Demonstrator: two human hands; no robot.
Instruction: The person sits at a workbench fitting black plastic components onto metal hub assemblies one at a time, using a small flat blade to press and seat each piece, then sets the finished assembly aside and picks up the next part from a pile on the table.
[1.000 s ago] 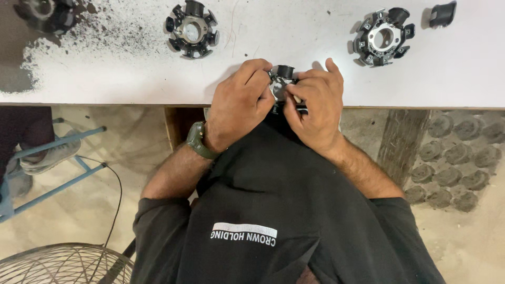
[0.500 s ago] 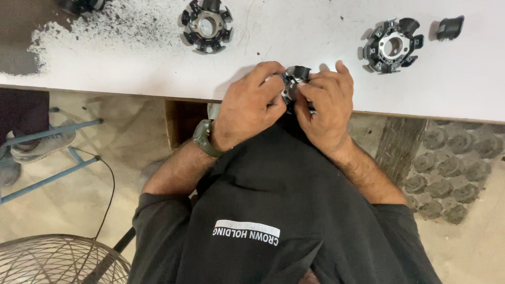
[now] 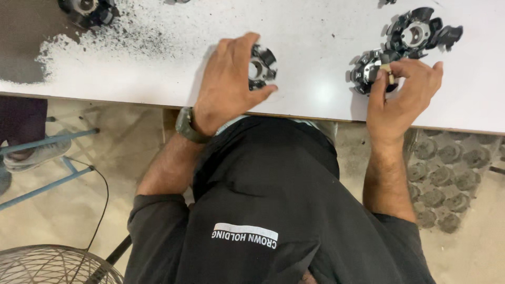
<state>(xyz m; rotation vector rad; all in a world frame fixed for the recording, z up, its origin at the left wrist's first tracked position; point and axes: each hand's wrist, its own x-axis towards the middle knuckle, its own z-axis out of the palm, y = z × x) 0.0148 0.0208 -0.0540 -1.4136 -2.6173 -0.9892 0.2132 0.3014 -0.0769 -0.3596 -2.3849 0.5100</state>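
My left hand [image 3: 229, 87] rests on the white table [image 3: 315, 94] with its fingers curled around a black round part with a metal hub [image 3: 262, 67]. Over to the right, my right hand [image 3: 402, 97] pinches a small tan piece [image 3: 390, 75] between thumb and forefinger, right against a second black round part [image 3: 364, 72] lying on the table. A third part of the same kind [image 3: 416, 32] lies just behind that one. There is a watch [image 3: 185, 126] on my left wrist.
Another black part [image 3: 87, 10] sits at the table's far left, beside a spread of dark powder [image 3: 100, 42]. Below the table edge are a blue metal frame [image 3: 47, 184], a wire fan guard [image 3: 52, 265], someone's shoe [image 3: 37, 155] and grey cylinders [image 3: 447, 179] on the floor.
My hands have come apart. Both held one part at the table edge; now the left hand has it on the table and the right has reached to another part on the right.
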